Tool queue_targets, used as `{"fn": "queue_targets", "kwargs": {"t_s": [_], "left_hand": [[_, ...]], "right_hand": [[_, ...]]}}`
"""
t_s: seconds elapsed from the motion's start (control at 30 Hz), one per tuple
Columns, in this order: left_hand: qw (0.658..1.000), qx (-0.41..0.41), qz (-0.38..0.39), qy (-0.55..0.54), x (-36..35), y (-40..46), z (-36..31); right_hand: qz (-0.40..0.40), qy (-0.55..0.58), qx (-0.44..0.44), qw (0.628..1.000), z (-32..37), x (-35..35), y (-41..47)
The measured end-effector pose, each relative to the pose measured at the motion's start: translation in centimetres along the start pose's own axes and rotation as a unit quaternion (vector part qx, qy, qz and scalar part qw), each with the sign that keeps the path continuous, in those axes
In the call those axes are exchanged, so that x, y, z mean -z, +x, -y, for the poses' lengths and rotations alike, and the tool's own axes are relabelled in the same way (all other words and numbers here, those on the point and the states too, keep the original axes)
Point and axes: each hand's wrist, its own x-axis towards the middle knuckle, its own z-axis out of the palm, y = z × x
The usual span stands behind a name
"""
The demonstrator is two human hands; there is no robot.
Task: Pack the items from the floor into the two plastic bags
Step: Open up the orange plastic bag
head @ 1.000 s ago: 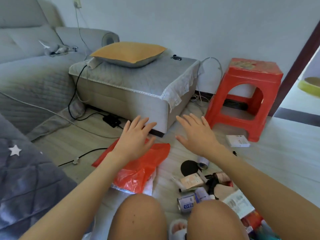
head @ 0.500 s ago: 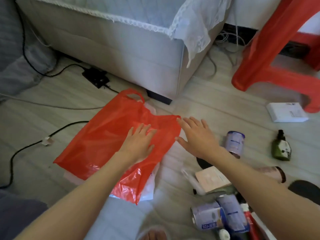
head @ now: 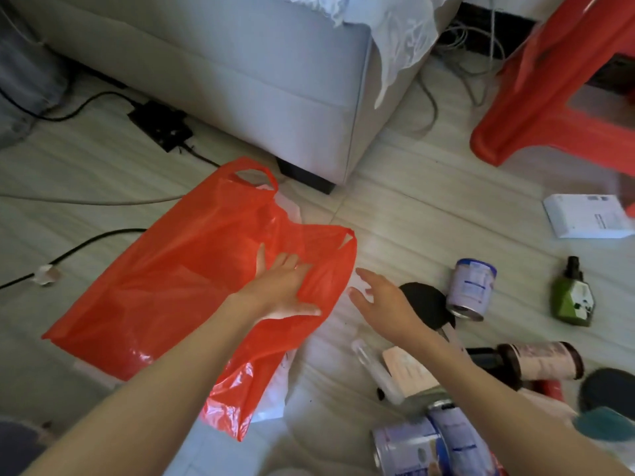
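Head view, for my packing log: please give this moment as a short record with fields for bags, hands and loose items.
bags: flat red plastic bag on the floor, a white plastic bag showing under it
left hand: left hand pressing flat on the red bag near its handles
right hand: right hand open above the floor, holding nothing
loose items: purple-and-white tin can on its side, green pump bottle, white cardboard box
packed so far: nothing visible inside the bags

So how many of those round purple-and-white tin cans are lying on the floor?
3. One purple-and-white tin can lies beside the black disc; two more lie together at the bottom edge. The pile may hide others.
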Motion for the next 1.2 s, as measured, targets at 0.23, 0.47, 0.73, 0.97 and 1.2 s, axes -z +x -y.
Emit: {"fn": "queue_targets", "kwargs": {"t_s": [0.23,0.47,0.73,0.97,1.2], "left_hand": [[0.950,-0.117,-0.283,-0.062,2.9,-3.7,-2.1],[0.875,-0.008,-0.443,-0.196,12.9,-10.2,-7.4],[0.850,-0.067,-0.328,-0.408,21.9,-21.3,-16.0],[0.798,-0.171,-0.241,-0.526,22.7,-28.2,-20.3],[0.827,-0.202,-0.483,-0.204,21.0,-29.3,-18.6]], "right_hand": [[-0.017,0.354,-0.090,0.931,3.2,1.9,-2.3],[-0.153,0.370,0.052,0.915,9.4,8.3,-10.5],[-0.228,0.202,0.162,0.939,14.6,14.7,-21.4],[-0.326,0.187,0.191,0.907,15.0,15.9,-26.7],[-0.377,0.144,0.187,0.896,13.3,16.5,-28.7]]}}
